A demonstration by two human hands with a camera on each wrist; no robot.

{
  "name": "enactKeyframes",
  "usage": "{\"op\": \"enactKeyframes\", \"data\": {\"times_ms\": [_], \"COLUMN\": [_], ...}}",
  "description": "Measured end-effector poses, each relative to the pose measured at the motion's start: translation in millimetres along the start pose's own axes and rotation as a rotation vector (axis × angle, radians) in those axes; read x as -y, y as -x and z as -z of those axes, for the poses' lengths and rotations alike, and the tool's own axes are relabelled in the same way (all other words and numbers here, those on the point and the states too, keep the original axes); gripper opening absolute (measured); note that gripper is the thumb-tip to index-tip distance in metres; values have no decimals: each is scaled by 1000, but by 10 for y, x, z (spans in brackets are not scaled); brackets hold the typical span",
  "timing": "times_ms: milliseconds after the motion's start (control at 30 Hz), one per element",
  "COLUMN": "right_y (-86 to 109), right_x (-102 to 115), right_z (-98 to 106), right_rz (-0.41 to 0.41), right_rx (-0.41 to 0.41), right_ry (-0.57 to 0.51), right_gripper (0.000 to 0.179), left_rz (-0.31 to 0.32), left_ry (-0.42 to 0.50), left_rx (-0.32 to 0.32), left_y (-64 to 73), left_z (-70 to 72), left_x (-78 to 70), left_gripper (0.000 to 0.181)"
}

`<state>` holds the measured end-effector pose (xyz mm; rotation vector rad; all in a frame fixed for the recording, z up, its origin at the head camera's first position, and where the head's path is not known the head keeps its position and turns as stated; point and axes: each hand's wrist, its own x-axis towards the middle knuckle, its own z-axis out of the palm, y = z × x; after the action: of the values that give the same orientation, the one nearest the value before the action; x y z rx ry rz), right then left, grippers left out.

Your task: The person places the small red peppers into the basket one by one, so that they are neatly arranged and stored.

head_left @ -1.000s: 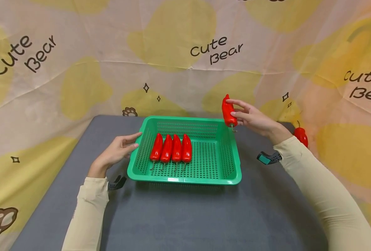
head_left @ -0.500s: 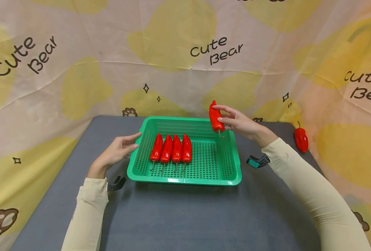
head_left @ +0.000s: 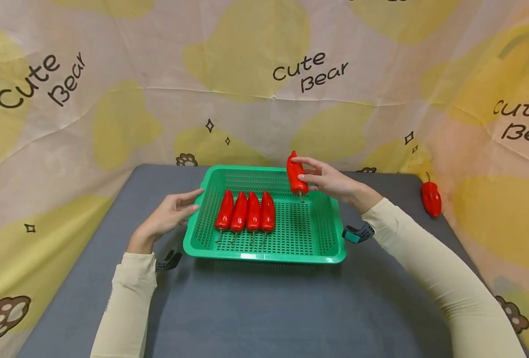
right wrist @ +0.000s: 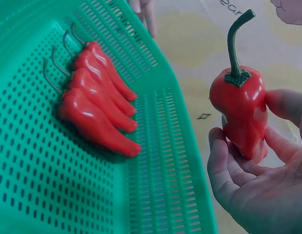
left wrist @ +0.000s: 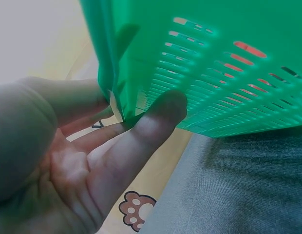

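Observation:
My right hand (head_left: 333, 183) holds a red chili pepper (head_left: 295, 175) between thumb and fingers, above the back right part of a green plastic basket (head_left: 269, 257). In the right wrist view the pepper's green stem (right wrist: 233, 48) points up and the fingers curl around its lower body. Several more red peppers (head_left: 268, 214) lie side by side in the left half of the basket, tips toward the back and stems toward the front. At the basket's left end my left hand (head_left: 168, 219) grips the rim, one digit lying against the perforated outer wall (left wrist: 199, 78).
Another red pepper (head_left: 431, 199) lies at the right edge of the grey table (head_left: 264, 308). A patterned cloth (head_left: 246, 59) hangs right behind the table. Dark bands with camera mounts (head_left: 358, 232) sit at both wrists.
My right hand has carried the pepper leftward and slightly down, from beyond the basket's right rim to over its back right part. The left hand and basket have stayed put.

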<state>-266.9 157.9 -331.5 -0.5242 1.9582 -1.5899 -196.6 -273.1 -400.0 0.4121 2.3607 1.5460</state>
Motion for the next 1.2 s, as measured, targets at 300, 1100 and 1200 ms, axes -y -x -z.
{"op": "enactKeyframes", "data": {"times_ms": [300,1100,1200], "right_y": [-53,-310,-312], "right_x": [-65,-181,-198], "right_z": [-93,-328,-318], "right_rz": [-35,-192,-221], "right_rx": [36,59,72], "right_ry": [18,326,336], "right_gripper": [57,64,64], "left_rz": [-12,6,3], "left_ry": [-52,1,-6], "left_rx": [-22,-5,-6], "left_y": [-32,-28,-26], "left_z": [7,-4,-6], "left_x": [-13,33,28], "left_gripper": [59,60,60]}}
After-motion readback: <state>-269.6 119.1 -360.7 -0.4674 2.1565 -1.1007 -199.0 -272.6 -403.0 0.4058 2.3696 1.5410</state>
